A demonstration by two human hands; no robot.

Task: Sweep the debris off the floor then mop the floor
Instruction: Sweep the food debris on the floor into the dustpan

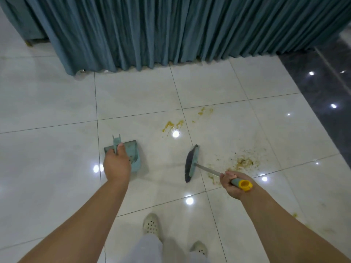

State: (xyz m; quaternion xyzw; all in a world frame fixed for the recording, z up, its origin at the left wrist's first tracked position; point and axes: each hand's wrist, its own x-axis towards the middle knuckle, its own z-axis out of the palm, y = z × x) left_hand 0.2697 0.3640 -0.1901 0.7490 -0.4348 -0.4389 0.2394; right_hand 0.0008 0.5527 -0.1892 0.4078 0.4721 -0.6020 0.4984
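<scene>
Head view: The left hand curls its fingers round the upright handle of the teal dustpan, which sits on the white tiled floor to the left. The right hand grips the broom near its yellow handle end; the brush head rests on the floor between the dustpan and the debris.

The crumbly debris lies just beside the right hand, on the far side of the brush head from the dustpan. Yellow wet spills sit near the curtain, apart from the crumbs.

Risks, as judged: a stroke across the wet spills would smear them and foul the bristles. A fast stroke would scatter crumbs past the dustpan. The pan lip, if lifted, would let debris slide underneath.
</scene>
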